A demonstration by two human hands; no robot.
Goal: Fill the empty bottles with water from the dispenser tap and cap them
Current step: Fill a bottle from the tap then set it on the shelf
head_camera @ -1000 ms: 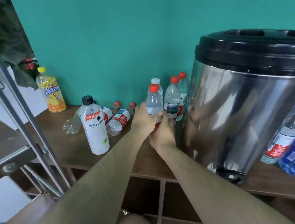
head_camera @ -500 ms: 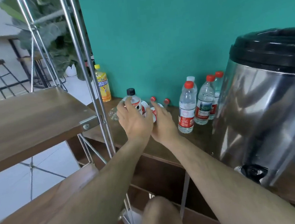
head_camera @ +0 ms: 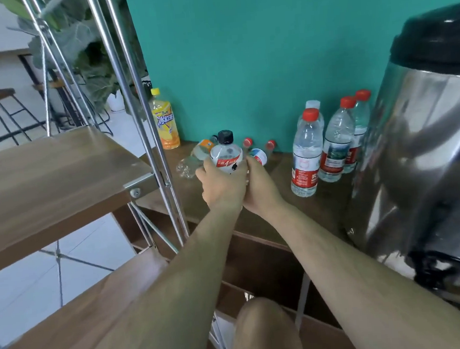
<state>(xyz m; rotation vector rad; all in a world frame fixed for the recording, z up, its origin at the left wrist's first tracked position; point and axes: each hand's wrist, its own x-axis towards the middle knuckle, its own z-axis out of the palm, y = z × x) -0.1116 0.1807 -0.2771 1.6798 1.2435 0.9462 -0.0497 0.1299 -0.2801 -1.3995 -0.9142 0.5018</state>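
Note:
A white-labelled bottle with a black cap is gripped from both sides, my left hand on its left and my right hand on its right. Behind it several empty bottles lie on their sides on the wooden counter. Several capped water bottles with red labels stand upright to the right. The steel dispenser with a black lid fills the right side, its black tap low at the front.
A yellow drink bottle stands at the counter's far left against the teal wall. A metal-framed wooden shelf rises close on the left, its steel posts near my left hand. My knee shows below.
Both hands left the red-capped bottle standing by the dispenser, moved left and closed round the black-capped bottle. My view swung left.

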